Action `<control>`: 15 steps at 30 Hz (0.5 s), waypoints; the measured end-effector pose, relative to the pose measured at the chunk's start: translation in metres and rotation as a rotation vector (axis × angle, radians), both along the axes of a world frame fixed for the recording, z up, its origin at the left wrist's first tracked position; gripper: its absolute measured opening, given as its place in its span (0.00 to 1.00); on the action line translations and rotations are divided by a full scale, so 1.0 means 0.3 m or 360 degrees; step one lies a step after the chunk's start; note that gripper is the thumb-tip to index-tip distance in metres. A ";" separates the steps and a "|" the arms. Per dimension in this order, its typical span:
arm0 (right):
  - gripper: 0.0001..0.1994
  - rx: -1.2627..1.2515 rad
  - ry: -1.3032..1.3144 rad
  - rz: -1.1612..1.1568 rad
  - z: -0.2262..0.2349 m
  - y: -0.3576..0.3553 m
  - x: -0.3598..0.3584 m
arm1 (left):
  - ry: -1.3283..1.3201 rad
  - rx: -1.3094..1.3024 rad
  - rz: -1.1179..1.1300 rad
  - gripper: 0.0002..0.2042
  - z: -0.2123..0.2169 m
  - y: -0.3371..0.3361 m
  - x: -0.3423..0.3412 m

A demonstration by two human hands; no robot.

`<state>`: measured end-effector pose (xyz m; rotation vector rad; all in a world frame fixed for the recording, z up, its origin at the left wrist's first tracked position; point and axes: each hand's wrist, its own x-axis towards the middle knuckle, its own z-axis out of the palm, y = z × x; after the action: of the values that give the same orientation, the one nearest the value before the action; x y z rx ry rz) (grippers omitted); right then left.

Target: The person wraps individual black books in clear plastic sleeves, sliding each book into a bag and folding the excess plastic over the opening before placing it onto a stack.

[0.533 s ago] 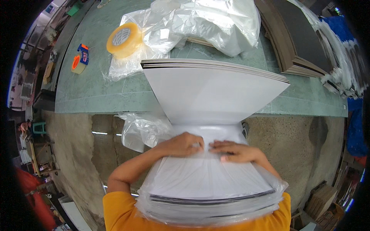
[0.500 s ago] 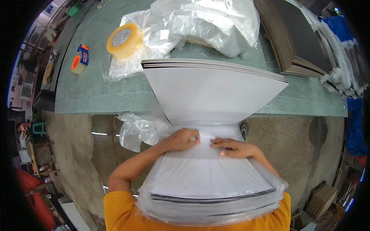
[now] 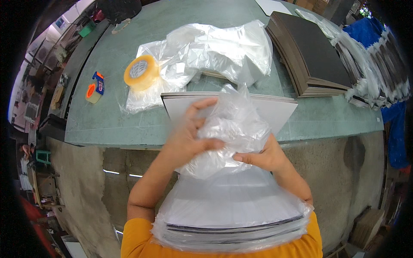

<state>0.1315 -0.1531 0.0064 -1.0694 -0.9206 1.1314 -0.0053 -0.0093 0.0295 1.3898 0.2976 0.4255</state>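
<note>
A stack of white-faced boards rises from my body toward the table's front edge, its far ends bare. A clear plastic bag covers its near part, and the bag's loose mouth is bunched up in the middle. My left hand, somewhat blurred, grips the bunch from the left, with thumb and fingers on either side of it. On the right, my right hand holds the same plastic with its thumb on top; its other fingers are mostly hidden. Near my chest, the wrapped end of the stack shows dark board edges.
On the green table lie a roll of clear tape, a small tape dispenser and a heap of clear plastic bags. Dark boards are stacked at the right, beside plastic-wrapped bundles. Below is a concrete floor.
Both hands have moved from lying on the wrapped stack to holding the bag's loose plastic, now bunched over the boards. The bag's mouth no longer hangs at the left. The view has shifted.
</note>
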 end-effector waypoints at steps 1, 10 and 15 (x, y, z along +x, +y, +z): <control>0.27 -0.0137 -0.0121 0.0089 -0.023 -0.015 0.002 | -0.0027 -0.0018 0.0163 0.34 0.011 0.036 -0.004; 0.10 -0.0283 0.0038 0.0233 -0.082 -0.088 0.101 | 0.0263 0.0550 0.0188 0.25 -0.044 0.062 -0.057; 0.06 -0.0429 -0.0046 -0.0019 -0.098 -0.099 0.101 | 0.0367 0.1781 0.0477 0.25 -0.042 0.008 -0.093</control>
<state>0.1617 -0.1828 -0.0229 -1.3104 -0.7971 1.2573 -0.0331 -0.0069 0.0170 2.5131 0.4935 0.7341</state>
